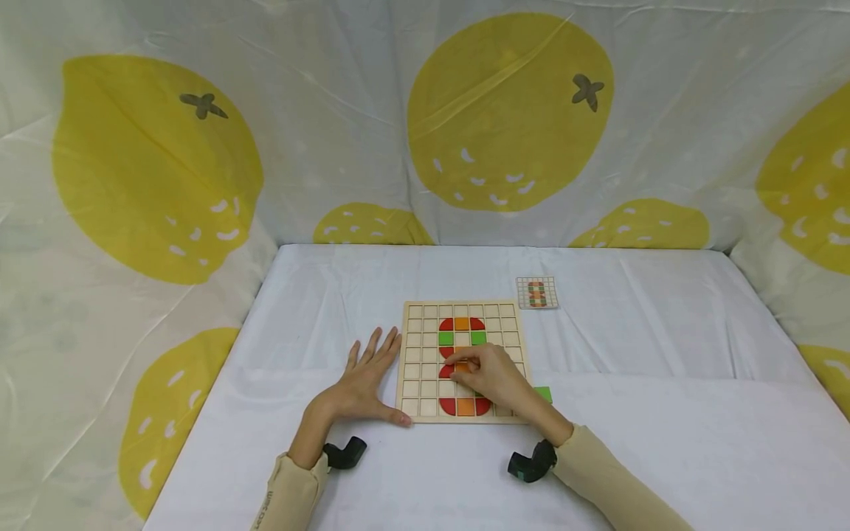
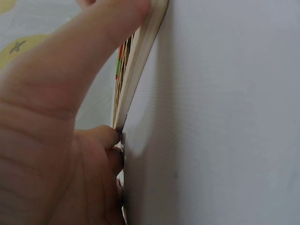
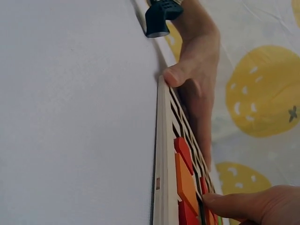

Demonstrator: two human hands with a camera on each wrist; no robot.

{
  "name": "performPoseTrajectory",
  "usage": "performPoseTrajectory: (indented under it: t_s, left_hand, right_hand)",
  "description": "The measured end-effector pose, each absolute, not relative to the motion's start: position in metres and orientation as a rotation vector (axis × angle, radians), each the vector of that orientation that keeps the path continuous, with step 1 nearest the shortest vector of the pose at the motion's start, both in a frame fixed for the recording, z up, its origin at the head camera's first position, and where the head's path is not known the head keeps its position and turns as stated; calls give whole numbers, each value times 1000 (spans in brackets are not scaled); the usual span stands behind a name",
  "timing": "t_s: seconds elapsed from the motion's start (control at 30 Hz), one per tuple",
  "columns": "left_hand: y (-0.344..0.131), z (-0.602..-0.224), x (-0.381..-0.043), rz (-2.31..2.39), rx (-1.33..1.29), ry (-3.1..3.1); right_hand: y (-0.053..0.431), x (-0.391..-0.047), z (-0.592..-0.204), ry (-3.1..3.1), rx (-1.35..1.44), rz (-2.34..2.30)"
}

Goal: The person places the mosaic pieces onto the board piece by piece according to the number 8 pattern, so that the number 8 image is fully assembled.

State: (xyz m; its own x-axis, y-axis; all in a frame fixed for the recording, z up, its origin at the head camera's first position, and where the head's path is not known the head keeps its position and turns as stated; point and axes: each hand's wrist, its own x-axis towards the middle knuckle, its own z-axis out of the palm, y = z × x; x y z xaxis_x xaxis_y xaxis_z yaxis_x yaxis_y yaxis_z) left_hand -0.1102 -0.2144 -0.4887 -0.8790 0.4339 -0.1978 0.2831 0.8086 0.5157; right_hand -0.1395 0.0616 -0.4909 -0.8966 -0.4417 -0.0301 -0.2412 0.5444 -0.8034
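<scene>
A square wooden grid board (image 1: 413, 372) lies on the table, with red, orange and green pieces set in its middle columns. My left hand (image 1: 361, 387) rests at the board's left side with fingers spread, its thumb at the near left corner. Over the middle of the board, my right hand (image 1: 490, 377) has thumb and index finger pinched at a red rounded piece (image 1: 446, 372) in the left column of pieces. The right hand hides several cells behind it. In the right wrist view the thumb (image 3: 220, 202) is low over the cells, beyond an orange square (image 3: 184, 180).
A small pattern card (image 1: 538, 293) lies past the board's far right corner. A green piece (image 1: 543, 393) is on the cloth by the board's right edge, partly behind my right wrist. White cloth (image 1: 664, 324) covers the table, and a lemon-print curtain (image 1: 372, 110) surrounds it.
</scene>
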Motion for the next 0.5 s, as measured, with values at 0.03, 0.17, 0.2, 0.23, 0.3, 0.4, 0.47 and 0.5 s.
performPoseTrajectory:
  t_s: [0.03, 0.17, 0.2, 0.23, 0.3, 0.4, 0.47, 0.5]
  left_hand:
    - [-214, -489, -110, 693, 548, 2688]
    - [-215, -488, -110, 687, 550, 2691]
    - [-215, -488, -110, 685, 550, 2690]
    - [-215, -488, -110, 681, 549, 2690]
    - [-215, -488, -110, 688, 549, 2690]
    - [-215, -488, -110, 696, 550, 2689]
    - [-214, -488, -110, 705, 549, 2689]
    - [-214, -488, -110, 705, 547, 2688]
  right_hand:
    - [62, -140, -491, 2550, -574, -1271]
    - [63, -141, -490, 2541, -583, -1256]
    - [64, -141, -489, 2541, -587, -1253]
    - [64, -142, -489, 2539, -589, -1250]
    - [64, -142, -489, 2535, -593, -1246]
    - [66, -144, -491, 2520, -585, -1264]
    - [69, -144, -490, 2499, -565, -1289]
    - [71, -144, -489, 2486, -549, -1308]
